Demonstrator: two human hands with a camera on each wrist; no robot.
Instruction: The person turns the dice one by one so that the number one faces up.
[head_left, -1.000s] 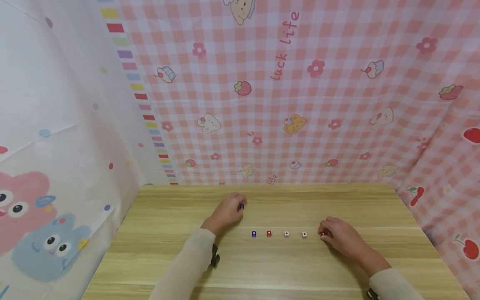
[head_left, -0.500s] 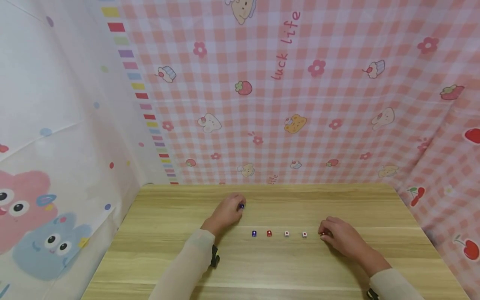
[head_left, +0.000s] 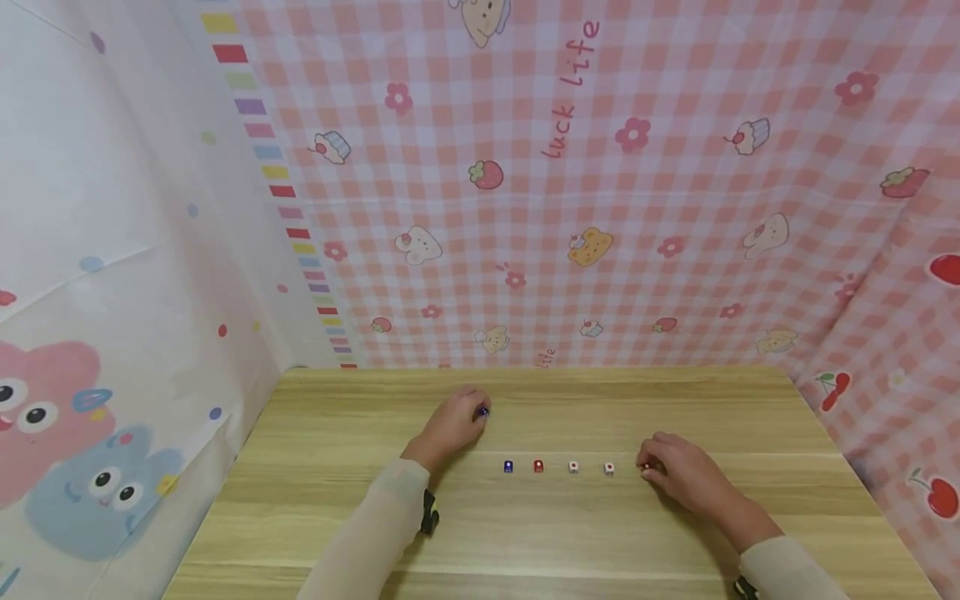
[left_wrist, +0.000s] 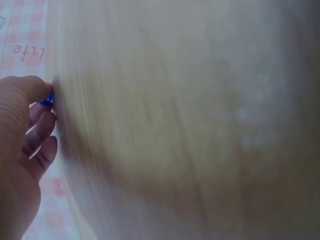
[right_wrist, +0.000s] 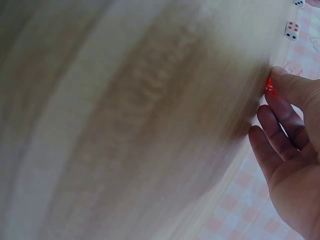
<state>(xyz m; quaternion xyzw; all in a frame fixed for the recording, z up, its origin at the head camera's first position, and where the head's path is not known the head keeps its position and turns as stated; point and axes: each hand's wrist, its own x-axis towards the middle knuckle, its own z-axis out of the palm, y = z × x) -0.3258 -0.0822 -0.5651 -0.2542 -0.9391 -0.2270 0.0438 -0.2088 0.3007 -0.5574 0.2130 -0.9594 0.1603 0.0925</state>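
Note:
Between thumb and index finger, my left hand [head_left: 453, 421] pinches a blue die [left_wrist: 47, 99] at the table's surface, behind the left end of a row of dice. That row holds another blue die [head_left: 508, 467], a red die [head_left: 538, 467], a white die [head_left: 573, 467] and a second white die [head_left: 609, 468], all apart from each other. At the row's right end my right hand [head_left: 686, 471] pinches a red die [right_wrist: 270, 86], mostly hidden by the fingers in the head view. The other fingers of both hands are loosely bent.
The wooden table [head_left: 525, 542] ends at a pink checked cloth [head_left: 525, 208] hanging along its back. A white printed cloth [head_left: 150, 250] hangs at the left. Black straps circle both wrists.
The blue die in my left hand has turned slightly between the fingertips. Both hands stay in place, and the row of dice is unchanged.

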